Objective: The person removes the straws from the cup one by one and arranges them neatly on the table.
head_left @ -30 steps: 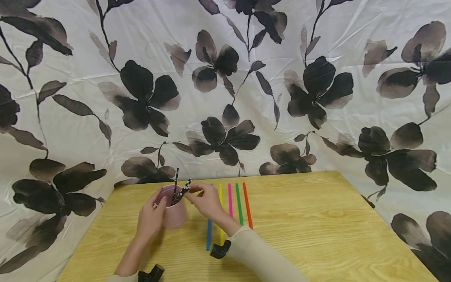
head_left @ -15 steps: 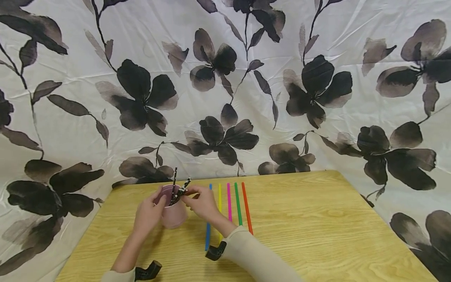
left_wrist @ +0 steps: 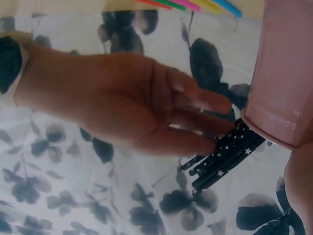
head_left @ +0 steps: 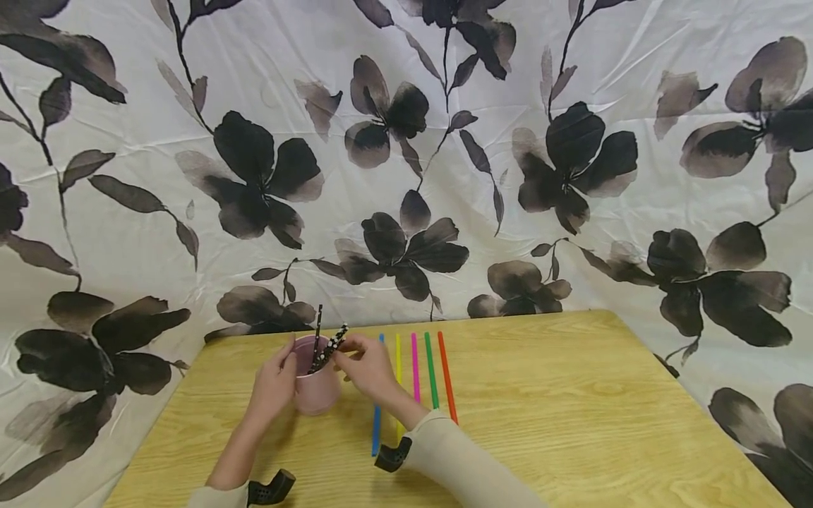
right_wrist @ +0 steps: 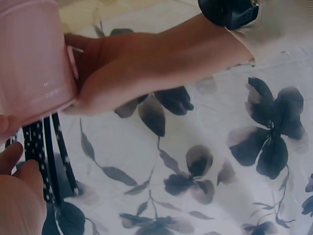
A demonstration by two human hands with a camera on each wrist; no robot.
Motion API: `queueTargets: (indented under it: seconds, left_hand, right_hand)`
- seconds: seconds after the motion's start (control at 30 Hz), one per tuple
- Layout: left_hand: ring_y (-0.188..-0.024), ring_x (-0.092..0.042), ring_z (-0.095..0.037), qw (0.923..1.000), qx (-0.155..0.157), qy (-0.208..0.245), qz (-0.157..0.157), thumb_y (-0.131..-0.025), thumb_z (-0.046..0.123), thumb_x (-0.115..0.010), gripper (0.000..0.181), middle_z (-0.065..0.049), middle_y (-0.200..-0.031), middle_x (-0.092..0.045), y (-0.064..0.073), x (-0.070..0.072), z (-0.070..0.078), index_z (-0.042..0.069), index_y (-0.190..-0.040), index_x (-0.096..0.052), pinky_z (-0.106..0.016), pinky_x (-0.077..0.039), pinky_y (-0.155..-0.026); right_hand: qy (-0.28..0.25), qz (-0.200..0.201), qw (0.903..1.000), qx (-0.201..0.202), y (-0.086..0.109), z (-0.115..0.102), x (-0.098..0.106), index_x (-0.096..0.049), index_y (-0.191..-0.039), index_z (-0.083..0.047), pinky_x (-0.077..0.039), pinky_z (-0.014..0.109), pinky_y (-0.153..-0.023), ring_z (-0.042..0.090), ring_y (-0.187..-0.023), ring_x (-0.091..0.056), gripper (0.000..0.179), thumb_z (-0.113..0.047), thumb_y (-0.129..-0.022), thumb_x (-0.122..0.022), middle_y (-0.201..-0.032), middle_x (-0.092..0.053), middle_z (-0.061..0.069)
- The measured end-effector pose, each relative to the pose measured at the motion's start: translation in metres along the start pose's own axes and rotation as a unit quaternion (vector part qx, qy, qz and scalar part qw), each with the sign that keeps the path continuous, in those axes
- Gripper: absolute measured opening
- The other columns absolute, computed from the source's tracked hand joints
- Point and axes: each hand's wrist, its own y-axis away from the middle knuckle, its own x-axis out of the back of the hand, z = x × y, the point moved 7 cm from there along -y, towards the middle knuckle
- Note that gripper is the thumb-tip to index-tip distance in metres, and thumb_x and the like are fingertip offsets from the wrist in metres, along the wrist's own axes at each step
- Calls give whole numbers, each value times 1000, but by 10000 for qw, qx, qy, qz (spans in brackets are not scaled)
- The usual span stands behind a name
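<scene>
A pink cup [head_left: 317, 391] stands at the left of the wooden table with several black straws [head_left: 328, 351] in it, patterned with white dots and stars. Most lean together on the right rim, while one stands more upright. My left hand [head_left: 274, 384] grips the cup's left side at the rim, and its palm lies along the wall in the right wrist view. On the other side my right hand [head_left: 368, 367] pinches the leaning straws just above the rim. The left wrist view shows the right hand's fingers [left_wrist: 205, 122] overlapping these straws.
Right of the cup lie a blue straw [head_left: 376, 430], a yellow straw [head_left: 398, 346], a pink straw [head_left: 416, 367], a green straw [head_left: 431, 370] and a red straw [head_left: 447, 377], side by side. My right forearm passes over them. A floral cloth [head_left: 483, 183] hangs behind the table.
The right hand's fingers have shifted slightly at the leaning black straws. The left hand stays on the cup, and the cup and the coloured straws keep their places.
</scene>
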Motion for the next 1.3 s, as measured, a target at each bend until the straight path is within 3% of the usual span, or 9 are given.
queueTargets:
  seconds: [0.1, 0.23, 0.3, 0.4, 0.53, 0.63, 0.8, 1.1, 1.3]
  left_hand:
    - [-64, -56, -23, 10000, -66, -7, 71, -95, 30, -30, 41, -17, -100, -59, 1, 0, 0, 21, -135, -35, -37, -42, -59]
    - [-89, -51, -26, 9995, -180, -143, 224, -95, 31, -29, 42, -12, -121, -51, 0, 0, 0, 21, -135, -35, -41, -37, -74]
    - [-88, -51, -26, 9994, -126, -184, 265, -95, 32, -29, 42, -13, -112, -57, 1, 0, -2, 22, -134, -36, -41, -37, -73]
    - [-79, -52, -25, 9990, -67, -273, 338, -94, 34, -30, 41, -12, -84, -60, 1, 1, -3, 24, -134, -36, -38, -38, -67]
    - [-69, -49, -24, 9989, 7, -328, 338, -94, 34, -31, 41, -11, -77, -57, 3, 0, -4, 25, -134, -37, -35, -36, -60]
    - [-64, -46, -23, 9989, 57, -329, 325, -93, 35, -33, 42, -11, -81, -58, 4, 0, -5, 25, -134, -37, -34, -34, -56]
    - [-63, -45, -21, 9984, -11, -389, 412, -91, 36, -40, 43, -8, -72, -53, 1, -1, -6, 25, -133, -38, -32, -34, -54]
    - [-62, -46, -21, 9975, -66, -447, 551, -91, 34, -41, 42, -7, -69, -53, 2, -1, -5, 27, -133, -38, -33, -35, -55]
    - [-56, -46, -20, 9972, 30, -511, 543, -92, 37, -37, 42, -5, -61, -50, 3, -3, -5, 31, -133, -36, -32, -35, -51]
  right_hand:
    - [-168, -85, 9996, 218, -1, -8, 7, -62, -90, 1, -48, 42, -54, 28, -70, -63, 11, -6, -82, -60, -85, -63, 17]
    - [-373, -148, 9981, 458, -4, -21, 18, -60, -91, 4, -49, 42, -56, 23, -72, -63, 12, -4, -83, -59, -86, -62, 20]
    - [-461, -143, 9975, 512, -6, -27, 24, -60, -90, 5, -49, 42, -56, 24, -72, -63, 12, -4, -83, -59, -86, -62, 22]
    - [-557, -195, 9962, 643, -9, -36, 32, -58, -91, 6, -49, 42, -58, 30, -75, -62, 12, -4, -83, -58, -87, -60, 25]
    - [-697, -135, 9933, 915, -12, -54, 50, -57, -94, 8, -49, 42, -61, 31, -78, -61, 16, -4, -85, -56, -88, -59, 26]
    - [-797, 228, 9885, 1266, -13, -73, 70, -55, -95, 10, -48, 42, -60, 27, -75, -61, 16, -1, -84, -56, -87, -58, 27]
    - [-788, 979, 9769, 1726, -20, -98, 110, -54, -95, 11, -48, 41, -57, 21, -67, -60, 15, 2, -83, -55, -85, -56, 29]
    - [-12, 1566, 9781, 1368, -36, -80, 173, -57, -104, 6, -47, 41, -52, 33, -62, -56, 23, -5, -83, -58, -82, -58, 22]
    - [370, 1686, 9794, 1046, -38, -57, 200, -59, -109, -1, -45, 40, -46, 39, -51, -48, 25, -6, -85, -56, -79, -58, 23]
